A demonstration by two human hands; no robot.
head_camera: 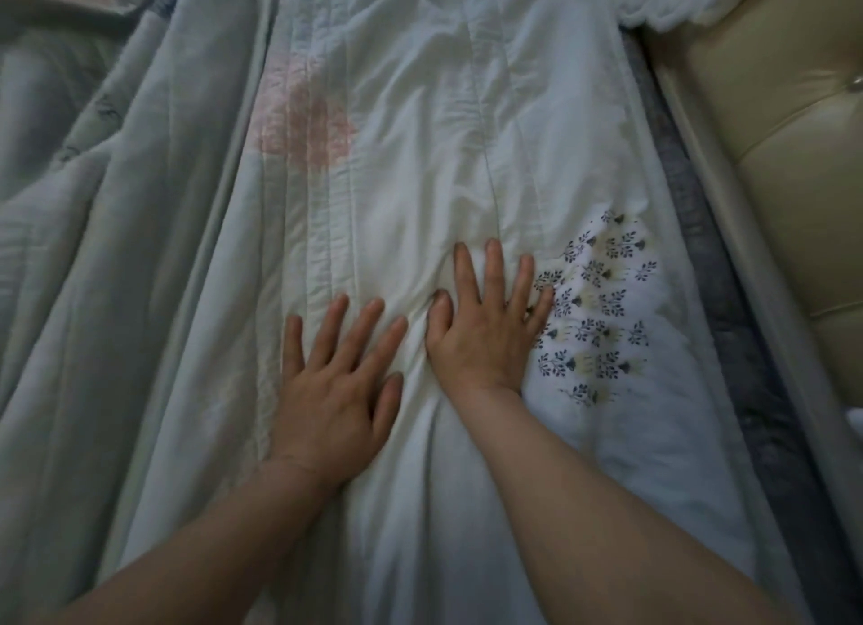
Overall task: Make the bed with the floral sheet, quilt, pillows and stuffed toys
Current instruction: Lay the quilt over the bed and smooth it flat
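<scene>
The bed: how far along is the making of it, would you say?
The quilt already lies spread over the bed. In hand: the left hand and right hand press flat on it, the right beside a floral patch, apparently smoothing. Left: the deep folds at the left side need flattening; no pillows or stuffed toys are in view.

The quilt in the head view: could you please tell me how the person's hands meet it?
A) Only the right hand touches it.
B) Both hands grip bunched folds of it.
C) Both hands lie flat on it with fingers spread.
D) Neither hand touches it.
C: the left hand and the right hand both lie palm-down, side by side, with straight, spread fingers on the white quilt.
</scene>
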